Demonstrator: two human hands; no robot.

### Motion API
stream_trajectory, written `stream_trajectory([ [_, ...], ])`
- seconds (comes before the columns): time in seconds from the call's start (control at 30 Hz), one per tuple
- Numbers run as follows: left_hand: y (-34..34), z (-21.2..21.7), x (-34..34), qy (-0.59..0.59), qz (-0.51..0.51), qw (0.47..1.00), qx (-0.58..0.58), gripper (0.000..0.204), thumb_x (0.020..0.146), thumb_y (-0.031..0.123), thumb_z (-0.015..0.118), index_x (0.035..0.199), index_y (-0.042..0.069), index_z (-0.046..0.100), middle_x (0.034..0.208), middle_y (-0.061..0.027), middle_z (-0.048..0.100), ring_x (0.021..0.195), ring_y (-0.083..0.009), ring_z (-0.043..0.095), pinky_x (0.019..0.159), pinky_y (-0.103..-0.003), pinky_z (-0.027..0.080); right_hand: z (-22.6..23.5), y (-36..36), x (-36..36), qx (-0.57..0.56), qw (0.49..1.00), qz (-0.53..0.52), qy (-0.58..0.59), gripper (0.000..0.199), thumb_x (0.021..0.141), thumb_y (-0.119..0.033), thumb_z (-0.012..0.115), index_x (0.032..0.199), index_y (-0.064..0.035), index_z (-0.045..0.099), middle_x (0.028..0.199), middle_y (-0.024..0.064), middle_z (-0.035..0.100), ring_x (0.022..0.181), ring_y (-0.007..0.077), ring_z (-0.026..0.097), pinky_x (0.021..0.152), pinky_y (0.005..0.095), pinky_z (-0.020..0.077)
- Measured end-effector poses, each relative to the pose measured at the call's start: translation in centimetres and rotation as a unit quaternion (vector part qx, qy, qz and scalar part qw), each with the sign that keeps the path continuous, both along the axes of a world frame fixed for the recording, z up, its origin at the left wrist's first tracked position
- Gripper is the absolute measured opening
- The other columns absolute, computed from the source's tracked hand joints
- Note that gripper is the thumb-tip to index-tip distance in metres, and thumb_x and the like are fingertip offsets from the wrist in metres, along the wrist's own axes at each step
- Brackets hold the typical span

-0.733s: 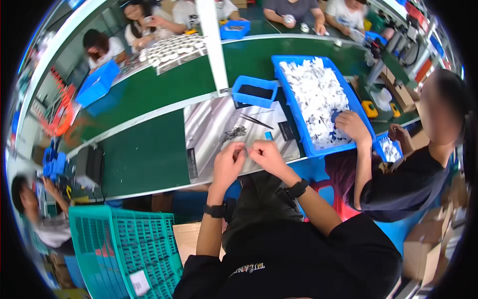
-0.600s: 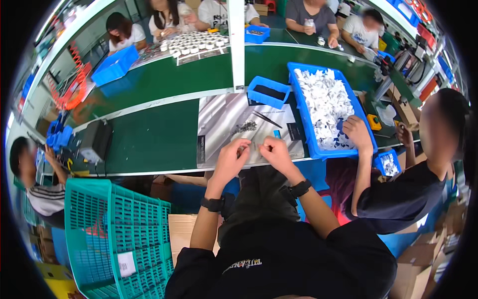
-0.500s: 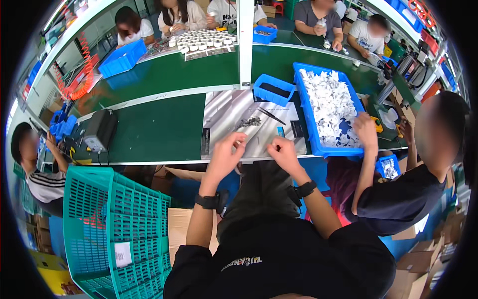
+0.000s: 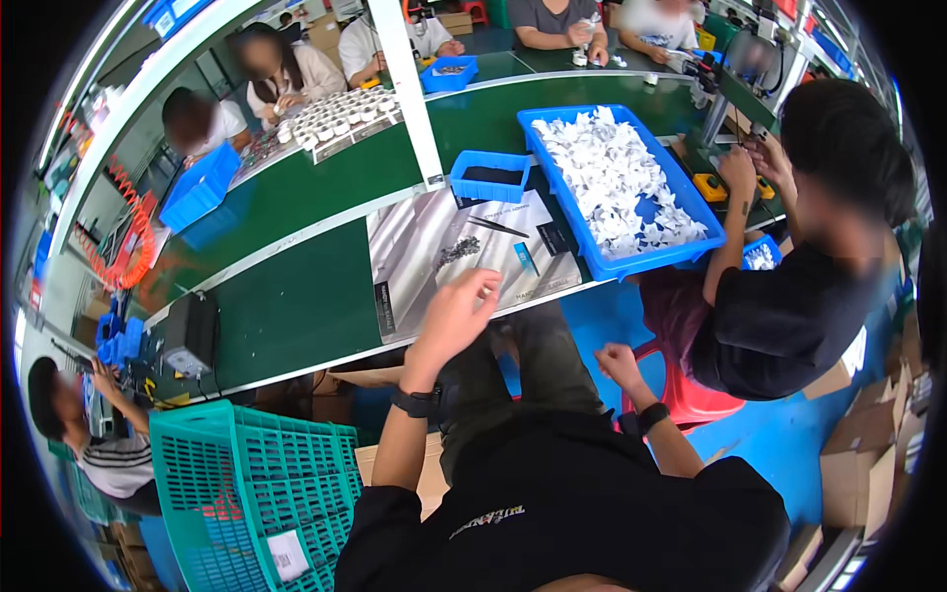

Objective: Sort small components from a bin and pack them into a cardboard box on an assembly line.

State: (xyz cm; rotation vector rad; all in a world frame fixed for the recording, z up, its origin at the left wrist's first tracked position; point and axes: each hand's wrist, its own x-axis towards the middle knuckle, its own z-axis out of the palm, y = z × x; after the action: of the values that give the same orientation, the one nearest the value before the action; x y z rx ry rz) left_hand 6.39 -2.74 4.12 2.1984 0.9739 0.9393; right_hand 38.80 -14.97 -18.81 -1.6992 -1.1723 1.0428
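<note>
Hands: where are yours now?

— Apart. My left hand (image 4: 462,308) hangs over the near edge of the grey printed sheet (image 4: 404,242), fingers curled; my right hand (image 4: 619,364) has dropped off the table (image 4: 266,306), to the near right of the sheet, bunched up. Half a second ago both were at that near edge. I cannot tell whether either grips anything.

— What does that leave?

— Two-handed handling is broken off for now, I'd judge, with only my left in easy reach. The heap of small dark parts (image 4: 458,251) lies near the sheet's middle, touched by neither hand.

— Anything else shifted?

— My co-worker (image 4: 789,306) has lifted a hand out of the big blue tray (image 4: 659,261) of white pieces (image 4: 612,178), right of the sheet.

— What's around, or in the way?

— Dark tweezers (image 4: 499,227) lie on the sheet's far half; a small blue bin (image 4: 488,189) stands at its far edge. The tray's wall hems in the sheet's right side, and the table's front edge comes between the sheet and my right hand. A green crate (image 4: 296,464) stands to the sheet's near left.
</note>
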Motion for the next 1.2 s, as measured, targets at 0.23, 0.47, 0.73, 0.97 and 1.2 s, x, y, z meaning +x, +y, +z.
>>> stream_trajectory([
  [0.23,0.8,-2.5,6.2,0.028,-0.194,0.981,0.001,0.021,0.088,0.013,0.061,0.107,0.004,0.061,0.098,-0.0119,0.065,0.09,-0.0274,0.064,0.078,-0.036,0.051,-14.6,-17.8,5.2,-0.238,0.934,-0.156,0.217,0.015,0.088,-0.023,0.063,0.09,-0.0084,0.063,0.07,0.0051,0.061,0.059,0.0128,0.06,0.052,0.0282,0.0495],
  [0.47,0.6,-1.8,12.0,0.042,-0.376,0.924,-0.049,0.027,0.087,0.013,0.063,0.112,0.004,0.058,0.101,-0.0116,0.065,0.093,-0.0257,0.064,0.083,-0.035,0.051,-11.6,-27.9,-1.7,-0.288,0.93,-0.181,0.139,0.021,0.089,-0.025,0.057,0.095,-0.0064,0.065,0.083,0.007,0.065,0.07,0.0214,0.064,0.06,0.0331,0.0493],
  [0.73,-1.3,-2.8,19.7,0.107,-0.533,0.83,-0.122,0.029,0.087,0.013,0.064,0.115,0.004,0.057,0.103,-0.0118,0.065,0.095,-0.0214,0.064,0.082,-0.033,0.051,-5.5,-27.8,-13.1,-0.245,0.799,-0.448,0.317,0.031,0.092,-0.027,0.054,0.108,-0.0015,0.065,0.091,0.0061,0.066,0.086,0.0188,0.062,0.071,0.0344,0.0503],
  [0.97,-1.5,-6.7,22.1,0.194,-0.523,0.821,-0.124,0.029,0.09,0.014,0.062,0.116,0.003,0.057,0.102,-0.0103,0.066,0.093,-0.0184,0.064,0.083,-0.032,0.051,-9.1,-32.4,-22.8,0.004,0.726,-0.505,0.466,0.026,0.09,-0.028,0.056,0.099,-0.0053,0.065,0.08,0.0001,0.062,0.068,0.0127,0.057,0.057,0.0285,0.0447],
  [1.2,-1.3,-10.3,24.4,0.307,-0.532,0.781,-0.111,0.031,0.09,0.014,0.062,0.118,0.003,0.057,0.102,-0.0109,0.066,0.093,-0.0177,0.064,0.084,-0.031,0.051,-9.7,-31.0,-22.0,-0.085,0.699,-0.563,0.433,0.021,0.089,-0.028,0.054,0.086,-0.0093,0.063,0.075,-0.0027,0.059,0.059,0.0116,0.051,0.049,0.0284,0.0378],
])
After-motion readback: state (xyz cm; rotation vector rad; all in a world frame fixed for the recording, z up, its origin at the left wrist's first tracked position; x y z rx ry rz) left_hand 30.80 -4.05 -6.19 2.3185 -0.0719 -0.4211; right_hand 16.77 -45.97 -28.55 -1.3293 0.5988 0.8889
